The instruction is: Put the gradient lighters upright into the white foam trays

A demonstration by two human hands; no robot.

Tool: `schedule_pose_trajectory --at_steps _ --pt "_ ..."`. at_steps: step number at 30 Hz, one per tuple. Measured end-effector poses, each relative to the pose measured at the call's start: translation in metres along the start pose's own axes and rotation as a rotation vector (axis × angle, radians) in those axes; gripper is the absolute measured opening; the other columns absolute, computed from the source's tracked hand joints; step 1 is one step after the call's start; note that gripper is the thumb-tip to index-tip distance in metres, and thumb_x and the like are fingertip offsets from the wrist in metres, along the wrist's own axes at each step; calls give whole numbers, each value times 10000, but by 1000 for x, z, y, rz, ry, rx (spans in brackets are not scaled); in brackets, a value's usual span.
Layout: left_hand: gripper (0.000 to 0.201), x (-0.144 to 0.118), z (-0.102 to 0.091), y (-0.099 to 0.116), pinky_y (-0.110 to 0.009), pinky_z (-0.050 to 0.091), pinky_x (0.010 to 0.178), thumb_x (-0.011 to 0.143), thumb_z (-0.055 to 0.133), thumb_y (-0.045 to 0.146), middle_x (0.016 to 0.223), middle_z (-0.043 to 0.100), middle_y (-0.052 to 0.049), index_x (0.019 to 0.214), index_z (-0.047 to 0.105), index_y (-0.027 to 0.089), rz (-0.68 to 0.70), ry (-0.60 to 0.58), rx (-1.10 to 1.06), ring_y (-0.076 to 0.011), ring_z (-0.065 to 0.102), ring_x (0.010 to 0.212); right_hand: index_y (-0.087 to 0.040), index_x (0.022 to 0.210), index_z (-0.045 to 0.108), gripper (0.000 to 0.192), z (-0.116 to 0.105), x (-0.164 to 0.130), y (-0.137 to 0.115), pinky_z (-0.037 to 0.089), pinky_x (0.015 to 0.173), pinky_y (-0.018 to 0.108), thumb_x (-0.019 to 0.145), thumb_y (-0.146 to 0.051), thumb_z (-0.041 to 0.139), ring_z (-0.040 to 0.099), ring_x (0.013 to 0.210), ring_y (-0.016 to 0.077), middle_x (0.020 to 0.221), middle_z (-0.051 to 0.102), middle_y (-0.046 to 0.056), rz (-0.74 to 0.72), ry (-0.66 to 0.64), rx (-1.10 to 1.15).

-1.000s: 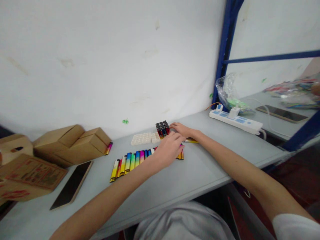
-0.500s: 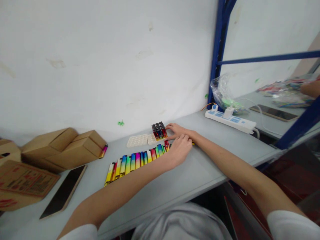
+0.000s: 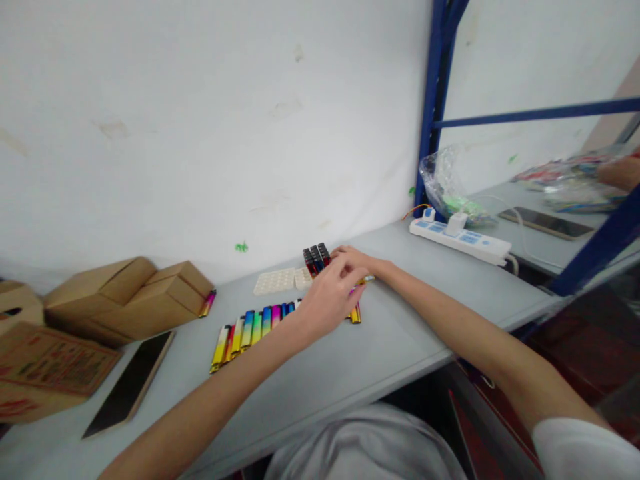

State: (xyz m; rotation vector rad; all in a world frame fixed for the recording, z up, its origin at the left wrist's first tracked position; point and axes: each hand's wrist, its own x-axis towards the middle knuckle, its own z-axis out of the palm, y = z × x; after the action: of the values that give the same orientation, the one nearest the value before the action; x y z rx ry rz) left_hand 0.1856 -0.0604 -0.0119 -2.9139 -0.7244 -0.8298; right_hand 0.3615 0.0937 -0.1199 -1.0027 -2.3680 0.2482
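A row of several rainbow-coloured lighters [image 3: 250, 329] lies flat on the grey table [image 3: 400, 333]. My left hand [image 3: 327, 297] hovers over the row's right end with its fingers curled around what looks like a lighter, whose yellow tip [image 3: 368, 279] pokes out toward my right wrist. One more lighter [image 3: 356, 313] lies just below that hand. My right hand [image 3: 356, 259] rests behind it, fingertips touching a few dark lighters [image 3: 315, 257] that stand upright in a white dimpled tray [image 3: 277, 281]. The left hand partly hides the right one.
Brown cardboard boxes [image 3: 125, 297] and a dark phone [image 3: 131, 382] lie at the left, with a lighter [image 3: 207, 303] against the boxes. A white power strip [image 3: 463, 241], a plastic bag [image 3: 450, 190] and a blue rack post [image 3: 435, 100] stand at the right. Another person's hand [image 3: 620, 172] is at the far right.
My left hand slid right along the row to its end, then lifted and drew back a little. The right hand stayed by the standing lighters. The view shifted slightly.
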Motion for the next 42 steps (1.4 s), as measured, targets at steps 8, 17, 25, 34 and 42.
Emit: schedule_pose_trajectory --at_steps 8,17,25,34,42 --pt "275 -51 -31 -33 -291 569 700 900 704 387 846 699 -23 1055 585 193 -553 242 -794 -152 678 711 -151 1316 631 680 -11 -10 -11 470 1059 487 835 -621 734 599 1192 316 1291 637 172 -56 -2 -22" --pt "369 -72 -20 -43 -312 574 656 812 810 418 778 727 -29 911 538 191 -773 311 -1180 -163 689 683 -150 1315 629 653 -13 -12 -12 458 1079 491 855 -602 727 583 1225 317 1316 630 178 -56 -19 -10" --pt "551 -77 -20 -41 -358 601 810 780 845 318 1012 699 -48 1244 568 212 -855 293 -1394 -173 729 806 -170 1350 612 659 -17 -14 -15 455 1094 514 862 -602 717 576 1235 322 1350 608 166 -38 -43 -6" --pt "306 -73 -26 -36 -208 431 522 893 691 453 850 574 13 996 510 230 -802 245 -1332 -84 517 611 -158 1359 609 697 -13 -15 -8 456 1097 559 855 -630 704 573 1241 351 1338 605 188 -30 -42 -5" --pt "518 -78 -26 -32 -267 250 517 967 485 604 574 340 52 648 383 208 -723 255 -585 -107 331 535 -169 1381 586 698 -15 -17 -8 441 1128 559 877 -645 664 549 1291 364 1356 592 186 -36 -50 -26"
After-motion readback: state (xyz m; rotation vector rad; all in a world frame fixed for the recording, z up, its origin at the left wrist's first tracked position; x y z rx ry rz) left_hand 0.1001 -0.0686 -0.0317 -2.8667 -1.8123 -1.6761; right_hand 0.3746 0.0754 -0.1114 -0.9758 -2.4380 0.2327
